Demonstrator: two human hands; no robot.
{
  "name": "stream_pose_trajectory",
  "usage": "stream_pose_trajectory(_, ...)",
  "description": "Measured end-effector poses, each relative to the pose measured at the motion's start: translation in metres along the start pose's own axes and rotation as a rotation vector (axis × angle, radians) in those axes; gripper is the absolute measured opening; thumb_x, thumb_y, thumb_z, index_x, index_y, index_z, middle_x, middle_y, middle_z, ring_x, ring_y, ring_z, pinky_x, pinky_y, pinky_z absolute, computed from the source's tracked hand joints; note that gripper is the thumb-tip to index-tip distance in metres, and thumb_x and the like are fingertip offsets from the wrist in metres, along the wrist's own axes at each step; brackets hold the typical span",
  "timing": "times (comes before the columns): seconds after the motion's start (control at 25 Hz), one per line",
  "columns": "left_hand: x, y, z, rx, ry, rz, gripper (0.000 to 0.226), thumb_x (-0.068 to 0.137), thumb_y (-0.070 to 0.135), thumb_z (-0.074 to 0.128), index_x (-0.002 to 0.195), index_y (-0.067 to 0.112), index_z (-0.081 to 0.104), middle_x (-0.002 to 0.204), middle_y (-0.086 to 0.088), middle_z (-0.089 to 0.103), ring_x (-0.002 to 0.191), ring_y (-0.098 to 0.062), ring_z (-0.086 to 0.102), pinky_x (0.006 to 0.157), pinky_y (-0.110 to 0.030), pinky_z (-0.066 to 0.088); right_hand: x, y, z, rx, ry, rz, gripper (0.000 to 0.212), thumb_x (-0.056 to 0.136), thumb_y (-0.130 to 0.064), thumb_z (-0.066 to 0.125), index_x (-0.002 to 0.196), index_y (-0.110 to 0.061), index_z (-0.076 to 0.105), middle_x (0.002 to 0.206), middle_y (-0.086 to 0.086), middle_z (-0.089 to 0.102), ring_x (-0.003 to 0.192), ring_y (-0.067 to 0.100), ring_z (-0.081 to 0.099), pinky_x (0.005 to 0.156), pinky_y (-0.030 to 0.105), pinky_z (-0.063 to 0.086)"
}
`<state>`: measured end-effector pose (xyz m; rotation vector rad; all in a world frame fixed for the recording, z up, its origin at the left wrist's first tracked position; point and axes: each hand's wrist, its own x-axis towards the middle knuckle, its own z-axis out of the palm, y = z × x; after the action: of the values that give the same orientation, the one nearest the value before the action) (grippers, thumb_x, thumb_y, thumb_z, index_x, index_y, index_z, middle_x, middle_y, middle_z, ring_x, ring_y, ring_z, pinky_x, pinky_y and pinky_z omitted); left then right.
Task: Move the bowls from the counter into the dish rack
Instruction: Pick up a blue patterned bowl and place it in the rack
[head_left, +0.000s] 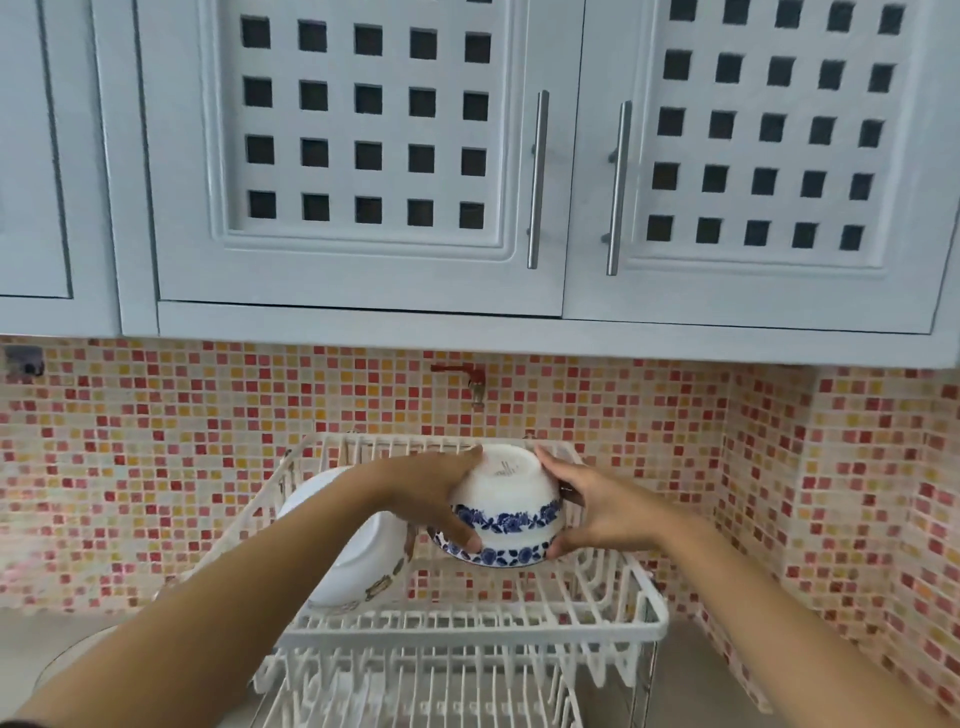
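A white bowl with blue flower bands (506, 499) is upside down, its base tilted toward me, over the upper tier of the white wire dish rack (613, 631). My left hand (441, 493) grips its left side and my right hand (592, 506) grips its right side. I cannot tell whether the bowl rests on the wires. Another white bowl with a brown pattern near the rim (358, 561) leans on its edge in the rack's left part, partly hidden behind my left forearm.
The rack has a lower tier (415, 691) below. White wall cupboards with bar handles (537, 179) hang above the rack. A red tap (467, 376) juts from the mosaic tile wall behind. A grey counter (691, 686) lies to the right; a round pale object (72, 660) sits lower left.
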<state>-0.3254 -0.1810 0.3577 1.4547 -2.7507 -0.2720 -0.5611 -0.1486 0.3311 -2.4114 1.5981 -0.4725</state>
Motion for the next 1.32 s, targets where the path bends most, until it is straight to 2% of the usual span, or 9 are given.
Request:
stream_pose_trajectory(0.2,0.021,0.008,0.017,0.066,-0.103,-0.139,0.12,0.07,0.052,0.074,0.151,0.02,-0.009,0.146,-0.008,0.042,0.122,-0.029,0.053,0.099,-0.043,0.049,0.018,0.014,0.011,-0.143,-0.088,0.013,0.115,0.068,-0.037,0.08,0.151,-0.03,0.0,0.155,-0.005,0.027,0.139,0.015,0.031,0.114,0.04,0.032)
stream_pose_trajectory(0.4,0.032,0.015,0.028,0.121,-0.149,-0.189,0.118,0.073,0.05,0.073,0.151,0.013,-0.007,0.143,-0.011,0.044,0.123,-0.03,0.051,0.099,-0.038,0.047,0.03,0.017,0.014,-0.271,-0.157,0.022,0.111,0.068,-0.04,0.08,0.15,-0.027,0.007,0.151,-0.004,0.034,0.135,0.019,0.036,0.109,0.041,0.038)
stream_pose_trajectory(0.64,0.039,0.02,0.04,0.178,-0.115,-0.2,0.118,0.071,0.052,0.073,0.151,0.012,-0.005,0.144,-0.012,0.043,0.122,-0.03,0.052,0.098,-0.038,0.047,0.038,0.023,0.022,-0.427,-0.162,0.063,0.112,0.061,-0.047,0.082,0.147,-0.031,0.012,0.135,0.0,0.051,0.116,0.022,0.052,0.091,0.044,0.051)
stream_pose_trajectory(0.76,0.038,0.027,0.039,0.253,-0.097,-0.204,0.123,0.069,0.051,0.075,0.151,0.013,-0.009,0.158,-0.015,0.016,0.132,-0.034,0.043,0.104,-0.042,0.043,0.036,0.016,0.021,-0.464,-0.176,0.103,0.113,0.066,-0.041,0.081,0.15,-0.027,0.006,0.146,0.002,0.042,0.126,0.025,0.046,0.099,0.044,0.047)
stream_pose_trajectory(0.84,0.032,0.033,0.037,0.267,-0.082,-0.164,0.124,0.071,0.043,0.077,0.15,0.012,-0.014,0.16,-0.014,-0.011,0.144,-0.037,0.023,0.112,-0.046,0.035,0.031,0.007,0.018,-0.472,-0.193,0.126,0.114,0.068,-0.037,0.081,0.151,-0.021,0.004,0.157,0.002,0.024,0.14,0.024,0.031,0.111,0.042,0.035)
stream_pose_trajectory(0.92,0.021,0.037,0.03,0.252,-0.034,-0.106,0.12,0.075,0.035,0.076,0.149,0.011,-0.016,0.159,-0.012,-0.018,0.148,-0.036,0.006,0.117,-0.049,0.025,0.023,-0.006,0.011,-0.48,-0.177,0.151,0.108,0.074,-0.03,0.077,0.151,-0.016,0.004,0.161,0.003,0.006,0.147,0.021,0.013,0.119,0.039,0.02)
stream_pose_trajectory(1.04,-0.005,0.028,0.011,0.21,0.149,-0.036,0.094,0.09,0.03,0.058,0.149,0.009,-0.013,0.16,-0.01,-0.011,0.148,-0.031,-0.001,0.12,-0.047,0.013,0.014,-0.033,-0.003,-0.468,-0.042,0.171,0.092,0.085,-0.028,0.066,0.151,-0.016,0.003,0.16,0.002,-0.004,0.148,0.019,0.003,0.121,0.039,0.009)
stream_pose_trajectory(1.16,-0.043,-0.006,-0.01,0.194,0.342,-0.015,0.069,0.099,0.027,0.037,0.15,0.008,-0.007,0.16,-0.01,-0.005,0.149,-0.026,0.0,0.121,-0.042,0.01,0.014,-0.091,-0.001,-0.473,0.131,0.102,0.078,0.093,-0.046,0.045,0.151,-0.016,0.003,0.161,0.003,0.0,0.148,0.02,0.007,0.12,0.041,0.011)
stream_pose_trajectory(1.32,-0.112,-0.069,-0.024,0.17,0.429,-0.081,0.059,0.102,0.027,0.026,0.151,0.006,0.001,0.161,-0.01,0.002,0.149,-0.023,0.003,0.121,-0.037,0.009,0.027,-0.189,0.031,-0.381,0.224,0.004,0.071,0.096,-0.054,0.027,0.152,-0.016,0.006,0.161,0.001,0.004,0.147,0.023,0.01,0.117,0.042,0.016)
